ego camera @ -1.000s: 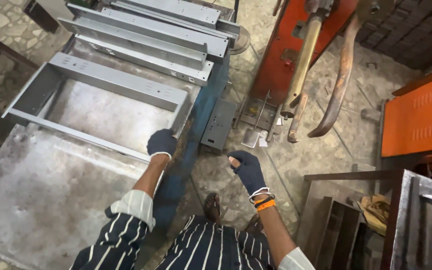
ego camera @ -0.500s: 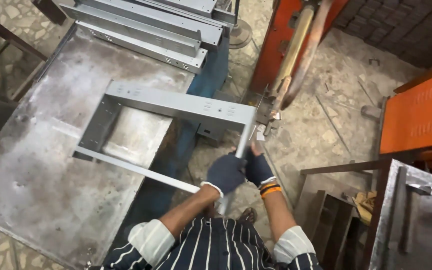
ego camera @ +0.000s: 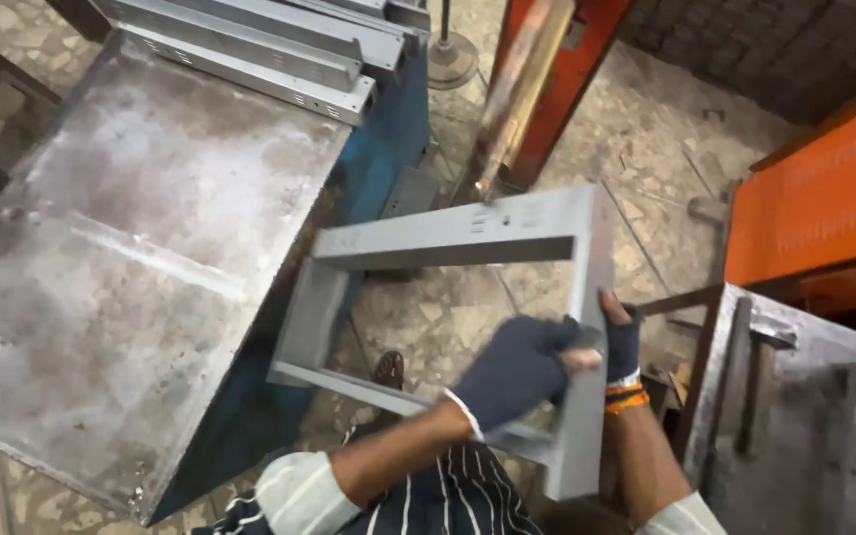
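A grey rectangular sheet-metal frame [ego camera: 448, 238] hangs in the air between the steel workbench and my body, off the table's right edge. My left hand [ego camera: 512, 372], in a dark glove, grips the frame's right side rail from inside. On the outer side of the same rail is my right hand [ego camera: 621, 337], gloved, with orange bands at the wrist, and it grips the rail too. Both arms reach up from the striped shirt at the bottom.
The worn steel workbench [ego camera: 121, 258] with blue sides fills the left. Several grey metal channels [ego camera: 250, 50] are stacked at its far end. An orange machine [ego camera: 547, 69] stands ahead, an orange panel [ego camera: 814, 198] at right, a grey metal stand [ego camera: 804, 416] at lower right.
The frame has been lifted off the workbench and swung right, over the floor. Both hands have come together on its right rail and moved right with it.
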